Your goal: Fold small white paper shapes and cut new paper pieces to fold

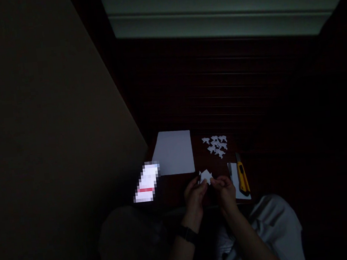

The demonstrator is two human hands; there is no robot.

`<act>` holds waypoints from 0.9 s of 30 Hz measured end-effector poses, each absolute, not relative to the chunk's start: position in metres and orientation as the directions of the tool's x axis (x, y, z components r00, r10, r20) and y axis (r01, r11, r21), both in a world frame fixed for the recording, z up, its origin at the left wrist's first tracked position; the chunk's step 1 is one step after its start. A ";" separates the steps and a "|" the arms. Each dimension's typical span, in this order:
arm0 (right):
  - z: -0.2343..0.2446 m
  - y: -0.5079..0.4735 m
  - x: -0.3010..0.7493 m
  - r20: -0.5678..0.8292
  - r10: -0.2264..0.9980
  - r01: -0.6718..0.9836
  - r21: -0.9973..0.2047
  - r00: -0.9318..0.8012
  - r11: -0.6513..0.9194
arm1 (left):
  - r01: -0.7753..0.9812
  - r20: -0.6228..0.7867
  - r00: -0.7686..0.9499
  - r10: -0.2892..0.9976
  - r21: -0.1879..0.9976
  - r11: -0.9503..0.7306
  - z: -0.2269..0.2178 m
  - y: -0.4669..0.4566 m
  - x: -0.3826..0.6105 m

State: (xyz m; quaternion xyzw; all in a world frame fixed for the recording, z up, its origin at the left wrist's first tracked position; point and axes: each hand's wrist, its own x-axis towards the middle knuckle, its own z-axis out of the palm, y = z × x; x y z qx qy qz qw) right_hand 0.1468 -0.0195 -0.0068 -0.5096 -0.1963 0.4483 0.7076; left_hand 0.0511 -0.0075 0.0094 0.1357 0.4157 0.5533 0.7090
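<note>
Dim room, with a dull wall (36, 119) at frame left, pale slatted panel (210, 6) along the upper right; at lower centre, a dark table (199, 156), near edge beneath the wrists. On it, a white sheet (176, 152), up and left of the left hand (194, 192); just right of the right hand (225, 188), a yellow cutter (242, 176), upright in frame, little room there. More room upward, between sheet and heap of folded pieces (215, 144). Lastly, pinched from both sides at lower centre, folded paper (207, 175), just above the thumbs, point toward frame top, no clear long axis, neither hand evidently nearer.
</note>
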 end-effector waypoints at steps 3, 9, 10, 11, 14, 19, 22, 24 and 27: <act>-0.006 -0.019 0.146 -0.206 0.827 -0.482 -0.872 0.523 0.088 | -0.675 -0.408 0.042 0.912 0.661 0.327 0.010 -0.010 0.052; -0.006 -0.020 0.148 -0.245 0.835 -0.553 -0.829 0.492 0.083 | -0.607 -0.386 0.009 0.922 0.731 0.312 0.010 -0.009 0.049; -0.006 -0.020 0.148 -0.248 0.844 -0.560 -0.825 0.475 0.073 | -0.589 -0.382 -0.003 0.924 0.748 0.307 0.010 -0.009 0.048; -0.006 -0.020 0.149 -0.248 0.853 -0.564 -0.823 0.459 0.065 | -0.575 -0.375 -0.011 0.927 0.761 0.301 0.010 -0.008 0.048; -0.006 -0.020 0.150 -0.230 0.870 -0.543 -0.839 0.436 0.050 | -0.551 -0.361 -0.010 0.933 0.780 0.296 0.010 -0.006 0.046; -0.006 -0.022 0.155 -0.191 0.860 -0.475 -0.877 0.474 0.067 | -0.507 -0.322 0.080 0.943 0.802 0.316 0.013 -0.009 0.040; -0.006 -0.022 0.158 -0.196 0.851 -0.463 -0.885 0.487 0.061 | -0.498 -0.340 0.222 0.914 0.766 0.406 0.020 -0.012 0.034; -0.007 -0.022 0.160 -0.197 0.854 -0.465 -0.884 0.482 0.058 | -0.471 -0.351 0.258 0.900 0.768 0.434 0.025 -0.012 0.030; -0.010 -0.021 0.161 -0.198 0.862 -0.465 -0.884 0.467 0.049 | -0.344 -0.331 0.257 0.908 0.847 0.406 0.028 -0.009 0.027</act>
